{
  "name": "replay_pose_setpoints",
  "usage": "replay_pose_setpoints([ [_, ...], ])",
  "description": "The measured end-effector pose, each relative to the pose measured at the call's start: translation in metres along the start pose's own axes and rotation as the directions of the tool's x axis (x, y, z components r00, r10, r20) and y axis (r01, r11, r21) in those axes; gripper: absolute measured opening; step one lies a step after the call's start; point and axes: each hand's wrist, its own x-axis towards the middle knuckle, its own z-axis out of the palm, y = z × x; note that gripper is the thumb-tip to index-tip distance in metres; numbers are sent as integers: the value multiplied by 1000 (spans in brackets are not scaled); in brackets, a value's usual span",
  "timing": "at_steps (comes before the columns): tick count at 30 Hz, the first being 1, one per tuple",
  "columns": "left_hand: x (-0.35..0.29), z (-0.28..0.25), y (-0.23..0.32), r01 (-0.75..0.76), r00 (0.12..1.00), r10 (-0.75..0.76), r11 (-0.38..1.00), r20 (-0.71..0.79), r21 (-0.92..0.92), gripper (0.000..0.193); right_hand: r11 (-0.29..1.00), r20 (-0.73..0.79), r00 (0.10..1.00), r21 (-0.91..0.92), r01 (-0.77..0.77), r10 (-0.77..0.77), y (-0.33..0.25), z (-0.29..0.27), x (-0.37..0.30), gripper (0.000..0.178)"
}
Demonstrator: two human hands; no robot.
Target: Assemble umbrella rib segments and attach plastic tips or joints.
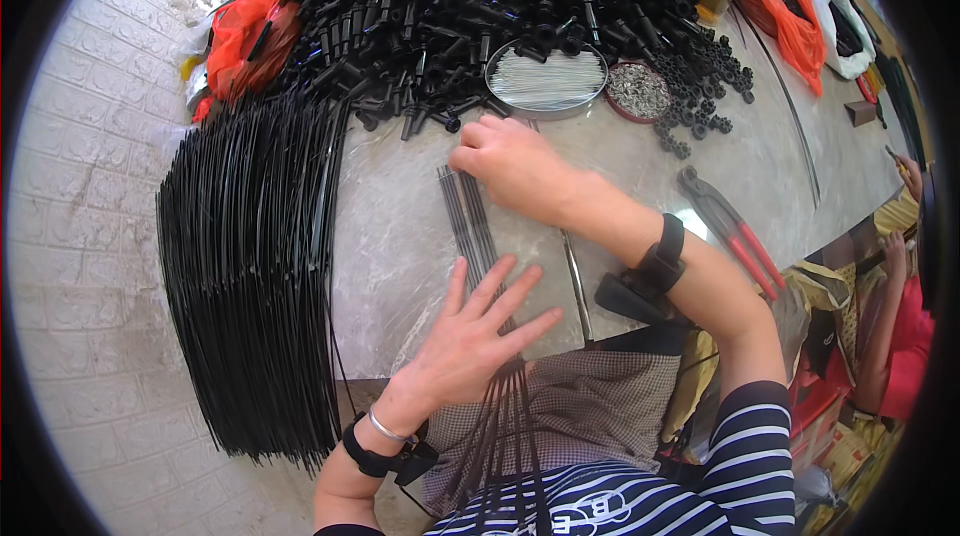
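Several thin black rods (465,221) lie side by side on the grey table, running toward me and over its front edge onto my lap. My left hand (465,331) rests across them, palm down, with its fingers spread. At their far ends my right hand (505,156) is closed, thumb and fingers pinched together. Whatever it pinches is hidden by the fingers. Just beyond that hand stand a round tin of thin silvery pins (548,78) and a smaller red-rimmed dish of tiny metal pieces (640,91).
A thick bundle of long black rods (250,286) hangs over the left side. Black tubular parts (440,16) are heaped at the back, with small black rings (705,81) beside them. Red-handled pincers (735,231) lie right. Another person's arm (880,326) shows far right.
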Motion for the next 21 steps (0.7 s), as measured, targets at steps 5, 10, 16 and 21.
replay_pose_setpoints([
  [5, 3, 0, 2, 3, 1000, -3, 1000, 12, 14, 61, 1000, -64, 998, -12, 1, -2, 5, -1, -4, 24],
  [10, -2, -3, -1, 18, 1000, -18, 999, 6, 29, 60, 982, 33, 996, -174, -72, 79, 8, -17, -8, 11],
  [16, 2, 1, -2, -34, 999, 35, 999, -27, 15, 62, 935, 5, 999, -352, -38, 42, 4, -6, -6, 10],
  [21, -3, 1, -4, -67, 997, 68, 998, -43, 20, 84, 953, -34, 999, -302, -26, 16, -6, 1, 3, 9],
])
